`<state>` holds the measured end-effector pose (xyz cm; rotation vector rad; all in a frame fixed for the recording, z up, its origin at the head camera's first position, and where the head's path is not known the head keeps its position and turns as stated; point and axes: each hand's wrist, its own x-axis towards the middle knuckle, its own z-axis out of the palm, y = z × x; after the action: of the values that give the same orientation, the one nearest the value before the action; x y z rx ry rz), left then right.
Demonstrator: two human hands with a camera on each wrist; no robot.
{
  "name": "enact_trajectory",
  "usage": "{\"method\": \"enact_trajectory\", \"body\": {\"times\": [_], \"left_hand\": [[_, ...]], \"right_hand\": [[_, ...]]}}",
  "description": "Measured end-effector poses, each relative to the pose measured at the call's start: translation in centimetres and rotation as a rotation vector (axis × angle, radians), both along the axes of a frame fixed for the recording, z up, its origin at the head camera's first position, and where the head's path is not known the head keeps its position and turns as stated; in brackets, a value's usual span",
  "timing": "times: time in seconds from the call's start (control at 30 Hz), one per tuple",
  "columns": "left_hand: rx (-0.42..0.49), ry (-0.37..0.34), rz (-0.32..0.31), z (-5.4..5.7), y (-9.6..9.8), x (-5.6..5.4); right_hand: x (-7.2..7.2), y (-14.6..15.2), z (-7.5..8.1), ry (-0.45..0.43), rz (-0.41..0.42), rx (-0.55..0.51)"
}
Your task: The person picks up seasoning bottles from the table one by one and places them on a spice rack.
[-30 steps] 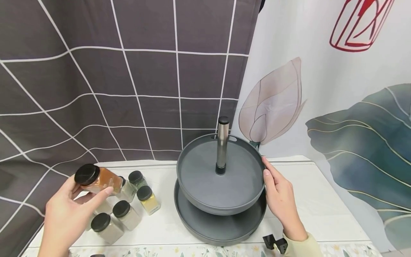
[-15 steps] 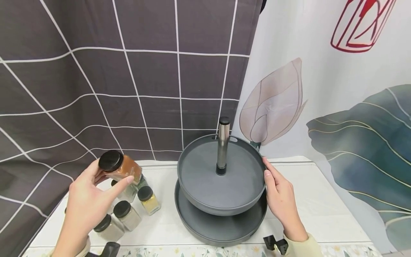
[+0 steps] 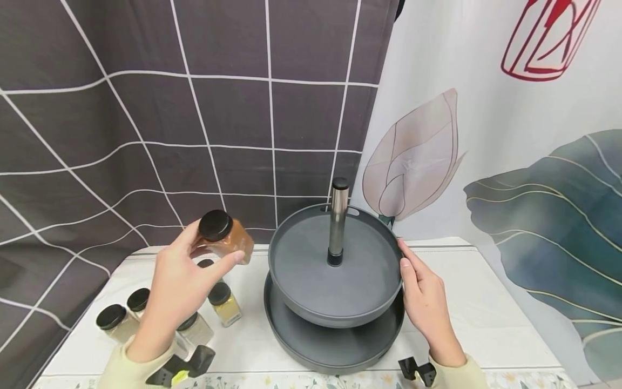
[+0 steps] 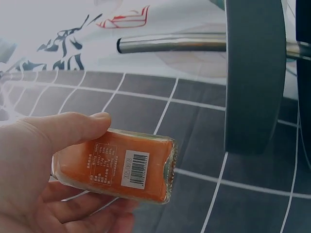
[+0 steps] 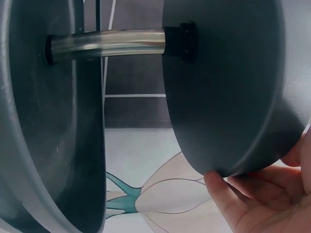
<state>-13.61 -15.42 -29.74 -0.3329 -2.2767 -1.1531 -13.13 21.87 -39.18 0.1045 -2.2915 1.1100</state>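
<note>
A square glass spice jar (image 3: 234,240) of orange-brown powder with a black lid is held up by my left hand (image 3: 182,283), pinched between thumb and fingers. In the left wrist view the jar (image 4: 121,167) shows a printed barcode label. It hangs just left of a dark grey two-tier round tray (image 3: 311,286), apart from it. My right hand (image 3: 427,302) holds the edge of the upper tier on its right side. The right wrist view shows fingertips (image 5: 216,187) against this tier's lower edge. A metal post (image 3: 336,229) rises from the tray's middle. Both tiers hold nothing.
Several black-lidded jars stand on the white table (image 3: 486,302) around my left forearm, among them a yellow one (image 3: 228,312) and a pale one (image 3: 119,325). A dark gridded curtain (image 3: 233,119) and a white patterned one (image 3: 413,65) hang close behind.
My left hand has carried the orange-brown spice jar rightward and up, closer to the tray. The right hand has stayed at the upper tier's edge.
</note>
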Motion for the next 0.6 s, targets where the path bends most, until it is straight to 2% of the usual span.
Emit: {"method": "enact_trajectory", "body": {"times": [0.17,0.37,0.6], "left_hand": [[-0.008,-0.006,-0.041,0.0,1.5,-0.9],[-0.011,-0.067,-0.079,-0.3,2.8,-1.8],[-0.052,-0.119,-0.082,-0.7,3.7,-2.6]], "right_hand": [[0.1,0.0,0.0,0.0,-0.006,-0.006],[0.1,0.0,0.1,-0.012,-0.01,-0.007],[0.0,-0.1,0.1,-0.007,-0.003,-0.006]]}}
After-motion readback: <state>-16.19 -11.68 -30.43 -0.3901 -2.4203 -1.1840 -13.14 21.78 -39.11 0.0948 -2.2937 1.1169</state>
